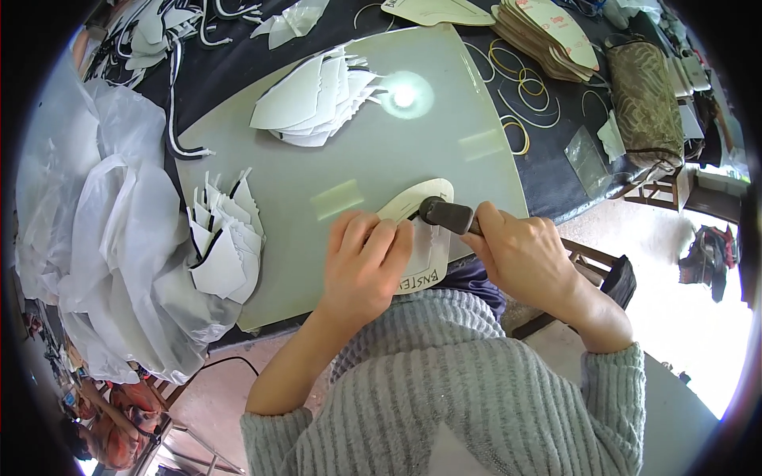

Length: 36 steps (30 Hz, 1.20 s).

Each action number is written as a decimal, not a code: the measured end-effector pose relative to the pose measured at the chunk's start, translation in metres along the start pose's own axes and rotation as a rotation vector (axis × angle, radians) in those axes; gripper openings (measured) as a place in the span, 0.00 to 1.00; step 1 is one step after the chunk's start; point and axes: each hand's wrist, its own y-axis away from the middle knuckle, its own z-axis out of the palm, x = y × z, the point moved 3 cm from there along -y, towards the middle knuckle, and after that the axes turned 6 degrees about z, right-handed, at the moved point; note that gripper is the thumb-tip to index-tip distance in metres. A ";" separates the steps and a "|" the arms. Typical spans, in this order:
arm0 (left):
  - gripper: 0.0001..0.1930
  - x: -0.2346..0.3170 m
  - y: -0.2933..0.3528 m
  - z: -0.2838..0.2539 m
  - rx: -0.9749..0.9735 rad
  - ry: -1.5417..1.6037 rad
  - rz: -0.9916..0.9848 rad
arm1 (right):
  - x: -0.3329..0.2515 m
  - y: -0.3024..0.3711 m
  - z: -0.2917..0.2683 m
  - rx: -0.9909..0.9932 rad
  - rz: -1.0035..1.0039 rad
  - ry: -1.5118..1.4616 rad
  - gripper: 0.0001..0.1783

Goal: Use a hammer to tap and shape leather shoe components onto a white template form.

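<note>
My left hand (363, 262) lies flat on a white cut piece set on a cream shoe-shaped template (421, 238), pressing it against the pale green cutting mat (381, 159). My right hand (520, 254) is closed around a dark-handled tool (446, 214) whose tip touches the edge of the white piece. A stack of white cut pieces with zigzag edges (224, 238) lies at the left of the mat. Another fanned pile of white pieces (313, 99) sits near the top of the mat.
Crumpled white plastic bags (103, 222) hang at the table's left. Stacked cream templates (548, 36), yellow rubber bands (524, 87) and a patterned olive pouch (644, 99) lie on the dark tablecloth at right. A wooden stool (591, 274) stands below the table edge.
</note>
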 end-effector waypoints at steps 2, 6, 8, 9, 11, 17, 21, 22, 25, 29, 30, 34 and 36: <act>0.16 0.001 0.000 0.001 0.000 -0.002 -0.004 | -0.004 0.002 -0.013 0.098 0.005 -0.060 0.18; 0.16 0.000 0.001 0.002 0.009 0.026 -0.004 | -0.012 0.003 -0.015 0.147 -0.030 -0.095 0.18; 0.16 0.000 0.001 -0.001 -0.013 0.037 -0.016 | -0.006 -0.003 0.003 0.016 -0.008 0.006 0.18; 0.16 0.000 0.000 -0.001 -0.039 0.051 -0.028 | -0.007 -0.001 -0.001 0.063 -0.006 -0.002 0.18; 0.16 0.000 0.002 0.001 -0.020 0.033 -0.022 | -0.014 0.003 -0.011 0.089 -0.005 -0.034 0.18; 0.16 0.000 0.003 0.000 -0.006 0.070 -0.069 | -0.014 0.002 0.009 0.001 0.010 -0.013 0.15; 0.10 -0.007 0.001 -0.007 0.076 0.218 -0.283 | -0.012 0.001 0.008 0.024 0.056 0.038 0.19; 0.10 -0.006 0.003 -0.006 0.072 0.217 -0.283 | -0.012 0.000 0.006 0.013 0.062 0.031 0.19; 0.12 -0.001 0.009 -0.006 0.052 0.167 -0.242 | -0.010 0.000 0.008 0.015 0.047 0.014 0.19; 0.14 0.009 0.009 -0.004 -0.019 -0.045 -0.087 | -0.005 -0.004 0.004 -0.006 0.048 -0.027 0.18; 0.15 0.010 0.009 -0.003 -0.027 -0.060 -0.049 | -0.006 -0.003 0.000 -0.011 0.035 -0.028 0.18; 0.15 0.009 0.010 -0.003 -0.004 -0.077 -0.026 | -0.017 0.004 -0.006 0.181 0.001 -0.131 0.17; 0.15 0.010 0.009 -0.005 -0.011 -0.052 -0.021 | -0.018 0.000 0.013 -0.007 0.015 -0.001 0.14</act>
